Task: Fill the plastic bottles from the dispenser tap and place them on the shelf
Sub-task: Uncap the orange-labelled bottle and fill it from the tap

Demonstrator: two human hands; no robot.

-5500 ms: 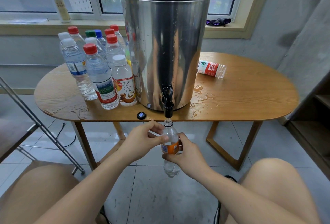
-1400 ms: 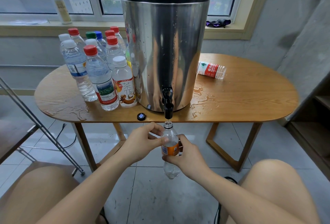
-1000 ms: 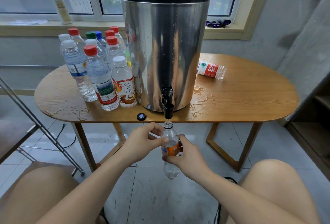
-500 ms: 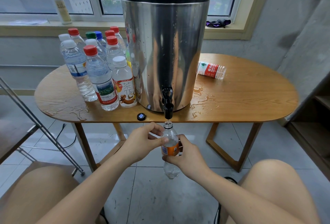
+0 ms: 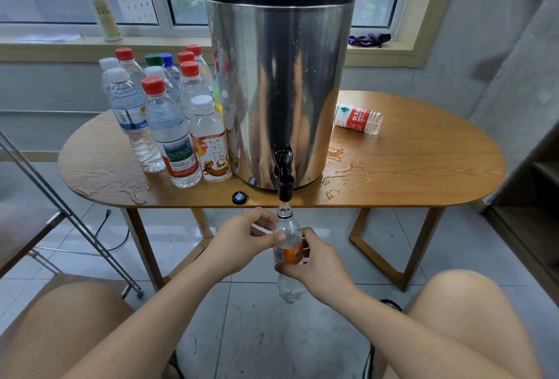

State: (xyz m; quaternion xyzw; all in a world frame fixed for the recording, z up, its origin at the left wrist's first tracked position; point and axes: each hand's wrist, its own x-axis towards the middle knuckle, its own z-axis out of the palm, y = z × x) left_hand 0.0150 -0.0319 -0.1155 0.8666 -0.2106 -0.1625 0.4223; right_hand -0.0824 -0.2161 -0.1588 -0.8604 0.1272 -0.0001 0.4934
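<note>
bottle (image 5: 289,253), orange label unreadable, is held under tap (image 5: 285,185) | gripped by left hand (image 5: 242,242) and right hand (image 5: 320,263) | "茶" is read on capped bottle (image 5: 211,142) | loose cap (image 5: 239,197) on table (image 5: 423,173)

Dispenser (image 5: 279,82) mid-table (image 5: 423,173), capped bottles (image 5: 169,118) to its left, lying bottle (image 5: 358,118) right, held bottle (image 5: 289,253) under tap (image 5: 284,177)

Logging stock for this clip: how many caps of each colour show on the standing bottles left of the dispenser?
Red caps: 5
White caps: 4
Green cap: 1
Blue cap: 1
Total: 11
</note>
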